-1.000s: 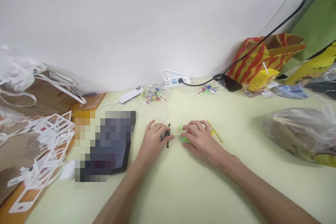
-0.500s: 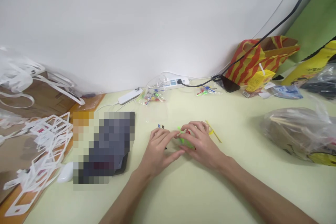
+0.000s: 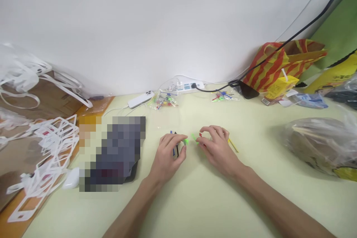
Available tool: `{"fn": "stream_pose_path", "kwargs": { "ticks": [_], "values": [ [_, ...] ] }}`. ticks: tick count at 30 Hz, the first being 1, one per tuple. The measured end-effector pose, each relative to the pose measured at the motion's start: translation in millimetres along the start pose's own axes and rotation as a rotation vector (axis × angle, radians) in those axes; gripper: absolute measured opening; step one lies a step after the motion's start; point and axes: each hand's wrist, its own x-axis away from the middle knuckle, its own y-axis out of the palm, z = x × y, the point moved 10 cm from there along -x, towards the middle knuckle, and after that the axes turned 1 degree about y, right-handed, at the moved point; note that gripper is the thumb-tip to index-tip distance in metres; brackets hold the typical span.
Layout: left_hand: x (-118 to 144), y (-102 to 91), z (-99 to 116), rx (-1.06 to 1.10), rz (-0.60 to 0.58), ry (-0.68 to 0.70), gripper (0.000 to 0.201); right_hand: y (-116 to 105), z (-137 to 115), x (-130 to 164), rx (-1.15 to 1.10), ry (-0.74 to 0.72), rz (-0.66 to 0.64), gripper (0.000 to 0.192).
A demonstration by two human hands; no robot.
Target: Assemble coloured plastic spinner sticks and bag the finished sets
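My left hand is closed in a loose pinch, with a small bright green plastic piece at its thumb and index fingertips. A blue stick and a black stick show on the table under that hand. To the right, my right hand is curled with its fingers apart. Close to its fingertips are another green plastic piece and a small red piece. Beyond its outer side lies a yellow stick, partly covered by the hand.
Clear bags of coloured pieces lie near a power strip along the wall. At left are a pixelated dark object, white plastic frames and a white mouse-like object. A wrapped bag and a yellow drink carton stand right.
My hands have drawn apart from each other, and a gap now shows between them. The green piece at my left fingertips and the sticks under that hand have come into view.
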Motion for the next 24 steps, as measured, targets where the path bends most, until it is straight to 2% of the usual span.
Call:
{"fn": "stream_pose_path", "kwargs": {
  "ticks": [9, 24],
  "values": [
    [3, 1.9, -1, 0.028, -0.019, 0.002, 0.027, 4, 11, 2, 0.092, 0.062, 0.023, 0.015],
    [3, 0.8, -2, 0.09, -0.031, -0.019, 0.026, 16, 2, -1, 0.153, 0.022, -0.028, 0.02]
  ]
}}
